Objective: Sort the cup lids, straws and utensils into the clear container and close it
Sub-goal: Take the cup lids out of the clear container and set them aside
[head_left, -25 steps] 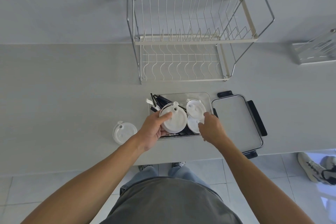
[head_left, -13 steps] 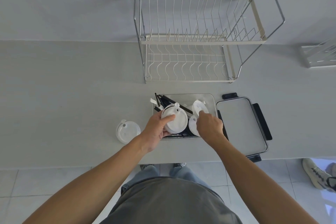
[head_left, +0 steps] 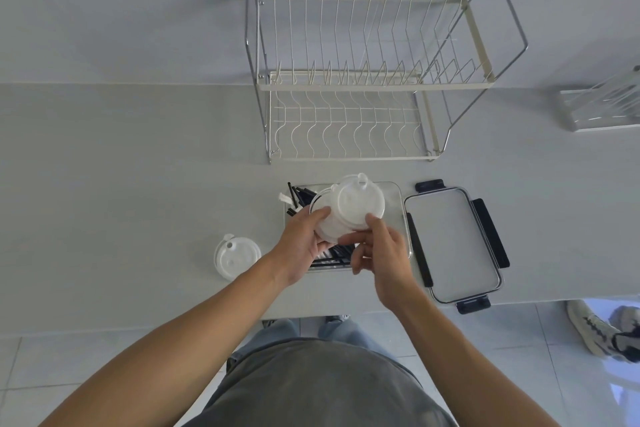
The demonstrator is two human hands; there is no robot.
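White lids (head_left: 349, 210): we are gripping a stack at frame centre, over the clear container (head_left: 398, 204).
Left hand (head_left: 304, 246): clasping the stack's left.
Right hand (head_left: 377, 246): pinching its lower edge.
Loose lid (head_left: 236, 256): lying lower left on the counter (head_left: 138, 184).

a kitchen: dish rack (head_left: 363, 80) on counter (head_left: 138, 166).

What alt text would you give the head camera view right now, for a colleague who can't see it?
Both hands, left hand and right hand, hold a stack of white cup lids above the open clear container, which holds black straws and utensils. The container's lid lies to its right, one more cup lid to its left, a wire dish rack behind.
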